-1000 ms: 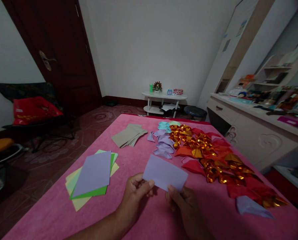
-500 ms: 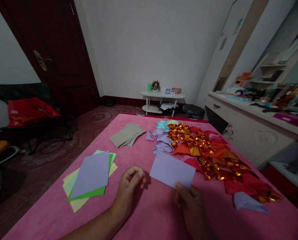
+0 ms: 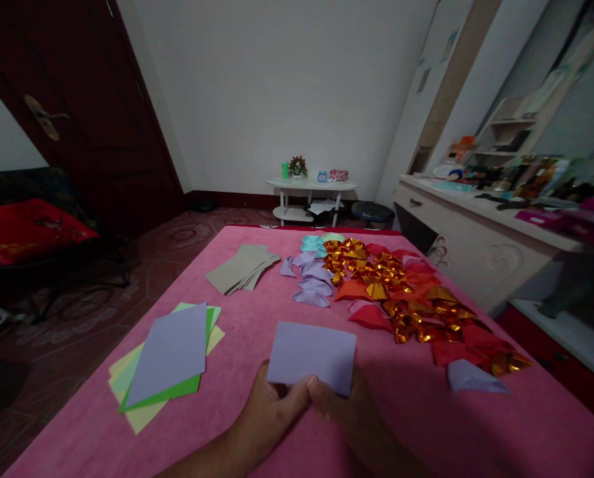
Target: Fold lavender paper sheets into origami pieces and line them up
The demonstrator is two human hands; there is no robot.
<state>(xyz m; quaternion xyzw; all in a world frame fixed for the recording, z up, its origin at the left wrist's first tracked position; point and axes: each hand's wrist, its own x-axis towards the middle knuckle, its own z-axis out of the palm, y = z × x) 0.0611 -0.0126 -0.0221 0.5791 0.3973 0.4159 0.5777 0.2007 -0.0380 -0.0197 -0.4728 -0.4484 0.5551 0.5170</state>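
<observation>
Both hands pinch the near edge of a folded lilac paper (image 3: pixel 312 353) above the pink table (image 3: pixel 426 411). My left hand (image 3: pixel 271 415) grips it with thumb on top, and my right hand (image 3: pixel 346 415) does the same right beside it, thumbs touching. A stack of lilac, green and yellow sheets (image 3: pixel 164 358) lies to the left of my hands. Folded lilac pieces (image 3: pixel 310 277) lie in a small heap beyond the held paper.
A pile of grey-brown sheets (image 3: pixel 239 267) lies at the far left of the table. Folded gold foil and red pieces (image 3: pixel 406 299) spread along the right side, with one lilac piece (image 3: pixel 470 377) near the right edge. A white dresser (image 3: pixel 480 245) stands right, a dark door (image 3: pixel 72 119) left.
My left hand, which had let go and hung closed beside the paper half a second ago, has taken hold again next to the right. The paper moved left and nearer.
</observation>
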